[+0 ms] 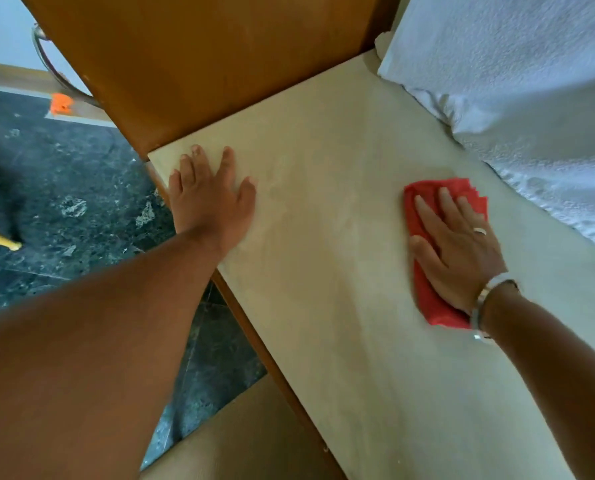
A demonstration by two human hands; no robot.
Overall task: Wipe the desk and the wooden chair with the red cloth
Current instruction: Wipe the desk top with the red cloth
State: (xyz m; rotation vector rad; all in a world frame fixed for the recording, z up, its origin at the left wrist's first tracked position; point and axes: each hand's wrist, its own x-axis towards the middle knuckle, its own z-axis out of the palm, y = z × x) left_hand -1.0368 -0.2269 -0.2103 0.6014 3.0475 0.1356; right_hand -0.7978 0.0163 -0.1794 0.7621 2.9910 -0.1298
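Both hands lie flat, fingers spread, on the pale worktop point(323, 237): left hand point(209, 199) bare, right hand point(458, 251) pressing the red cloth point(424, 292).

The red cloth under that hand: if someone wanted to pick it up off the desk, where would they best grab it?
Probably at the far end of the red cloth, coming from above. There its folded layers stick out past the fingertips of the right hand, which lies flat over its middle. The cloth lies flat on the desk, so a pinch of that free edge would lift it.
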